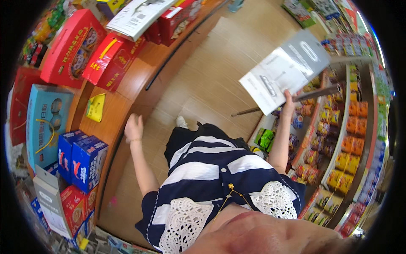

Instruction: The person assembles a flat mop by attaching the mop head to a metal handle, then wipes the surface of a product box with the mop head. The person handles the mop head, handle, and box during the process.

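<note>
Beside the shelves, the right grip pinches a grey-and-white box extending forward-left.

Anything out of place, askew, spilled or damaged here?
Mildly. On the counter, a white carton lies aslant over red boxes, while blue boxes stand side by side. A dark pole juts from behind the box in the right hand; whether the grip includes it is unclear. I see no spill or damage.
</note>
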`<action>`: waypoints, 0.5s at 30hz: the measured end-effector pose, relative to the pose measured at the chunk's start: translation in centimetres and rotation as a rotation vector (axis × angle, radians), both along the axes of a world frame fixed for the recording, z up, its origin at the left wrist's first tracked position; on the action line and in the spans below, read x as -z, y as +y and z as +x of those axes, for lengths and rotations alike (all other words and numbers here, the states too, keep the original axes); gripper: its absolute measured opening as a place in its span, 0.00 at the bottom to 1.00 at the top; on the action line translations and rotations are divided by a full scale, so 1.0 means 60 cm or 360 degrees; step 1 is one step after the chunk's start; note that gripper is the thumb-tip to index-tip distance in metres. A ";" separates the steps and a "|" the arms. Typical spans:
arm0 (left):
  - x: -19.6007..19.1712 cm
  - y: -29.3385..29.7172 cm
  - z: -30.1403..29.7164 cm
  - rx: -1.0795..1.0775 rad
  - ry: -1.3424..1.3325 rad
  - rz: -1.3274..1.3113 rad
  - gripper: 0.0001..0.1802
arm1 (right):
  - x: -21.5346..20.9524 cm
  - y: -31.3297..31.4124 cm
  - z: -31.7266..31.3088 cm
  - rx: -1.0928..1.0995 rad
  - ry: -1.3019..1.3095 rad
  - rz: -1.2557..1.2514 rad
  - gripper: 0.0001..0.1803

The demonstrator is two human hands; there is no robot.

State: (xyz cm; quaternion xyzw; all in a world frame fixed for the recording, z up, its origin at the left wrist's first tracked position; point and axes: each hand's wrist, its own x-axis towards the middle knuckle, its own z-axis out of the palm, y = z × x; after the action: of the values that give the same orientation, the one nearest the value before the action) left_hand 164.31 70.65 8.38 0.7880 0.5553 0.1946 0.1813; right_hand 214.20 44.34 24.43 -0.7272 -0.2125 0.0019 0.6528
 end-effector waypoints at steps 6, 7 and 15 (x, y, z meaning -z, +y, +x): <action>-0.095 0.117 0.221 0.0523 -0.0279 -0.0309 0.14 | 0.033 -0.008 0.114 0.0099 0.0209 0.0092 0.24; -0.105 0.124 0.266 0.0644 -0.0320 -0.0397 0.17 | 0.035 -0.008 0.134 0.0102 0.0216 0.0129 0.25; -0.116 0.159 0.642 0.1077 -0.0789 -0.0568 0.28 | 0.053 0.037 0.335 0.0024 0.0201 0.0138 0.29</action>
State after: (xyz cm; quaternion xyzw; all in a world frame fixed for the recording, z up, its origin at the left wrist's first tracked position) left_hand 202.81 80.21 15.36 0.8112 0.2314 0.2084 0.4949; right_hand 234.28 46.58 21.27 -0.6982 -0.1652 0.0338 0.6957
